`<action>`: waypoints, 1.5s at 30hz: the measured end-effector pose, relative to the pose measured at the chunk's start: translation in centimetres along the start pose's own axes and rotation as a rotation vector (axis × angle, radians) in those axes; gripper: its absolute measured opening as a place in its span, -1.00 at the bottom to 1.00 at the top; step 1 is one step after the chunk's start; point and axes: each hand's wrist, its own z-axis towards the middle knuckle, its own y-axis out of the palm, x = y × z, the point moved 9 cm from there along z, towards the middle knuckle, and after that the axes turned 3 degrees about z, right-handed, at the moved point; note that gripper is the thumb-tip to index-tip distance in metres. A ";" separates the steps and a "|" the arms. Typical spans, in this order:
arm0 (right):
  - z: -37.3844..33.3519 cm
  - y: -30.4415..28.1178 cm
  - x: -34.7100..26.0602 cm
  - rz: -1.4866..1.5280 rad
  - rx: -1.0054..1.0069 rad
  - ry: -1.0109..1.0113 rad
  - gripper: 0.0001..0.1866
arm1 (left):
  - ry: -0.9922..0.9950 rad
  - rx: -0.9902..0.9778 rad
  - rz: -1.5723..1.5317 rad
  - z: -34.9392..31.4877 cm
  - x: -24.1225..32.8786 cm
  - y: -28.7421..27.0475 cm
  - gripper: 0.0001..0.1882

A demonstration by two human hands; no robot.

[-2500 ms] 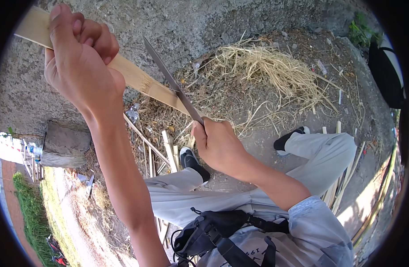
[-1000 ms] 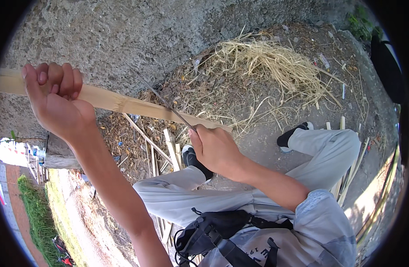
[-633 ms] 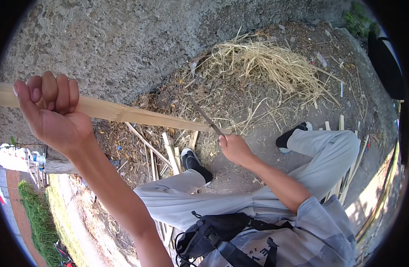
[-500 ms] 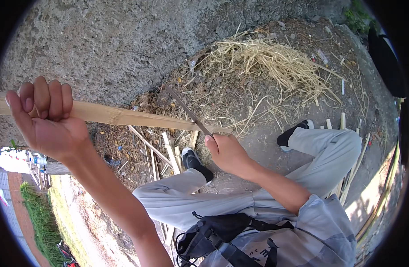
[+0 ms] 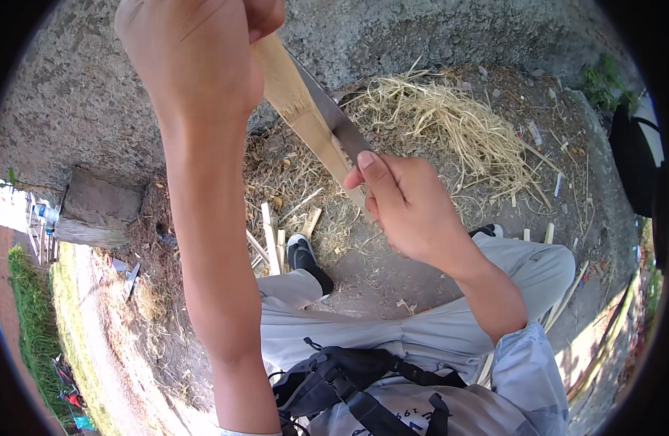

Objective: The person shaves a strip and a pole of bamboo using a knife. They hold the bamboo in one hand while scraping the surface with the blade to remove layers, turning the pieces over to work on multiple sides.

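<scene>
At the top edge my left hand [image 5: 196,54] is closed on a flat, pale bamboo strip [image 5: 298,102]; most of its fingers are cut off or turned away. The strip slants down to the right and carries a rough node partway along. My right hand [image 5: 418,207] grips a knife, thumb pressed near the base of its dark blade [image 5: 331,109]. The blade runs up and left beside the strip and touches it just above the thumb. The knife's handle is hidden in my fist, and the strip's lower end passes behind that hand.
A heap of thin bamboo shavings [image 5: 458,123] lies on the ground before the rough concrete wall [image 5: 73,109]. Cut strips [image 5: 271,240] rest near my left shoe [image 5: 305,258]. A square block [image 5: 105,200] juts out at left. My black bag [image 5: 334,378] hangs at my waist.
My left hand has swung up and to the right, tilting the strip from nearly level to steep. The right hand has moved slightly right and down with the knife, still against the strip.
</scene>
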 end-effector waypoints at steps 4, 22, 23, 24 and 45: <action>-0.1 -2.1 1.2 0.203 0.032 0.074 -0.50 | -0.017 0.059 -0.009 0.2 -0.3 1.1 -0.62; -0.8 0.0 5.5 -0.054 -0.013 0.116 -0.52 | -0.127 0.069 -0.052 0.1 0.1 0.3 -0.65; -1.0 0.1 6.7 -0.135 -0.024 0.215 -0.52 | -0.057 0.059 -0.022 0.1 0.7 0.0 -0.65; -1.1 -0.1 6.9 -0.138 -0.053 0.215 -0.53 | -0.039 0.046 -0.014 0.2 0.7 -0.1 -0.64; -1.3 1.6 6.3 -0.143 0.086 0.002 -0.52 | 0.054 0.099 0.029 -0.5 1.9 -0.7 -0.61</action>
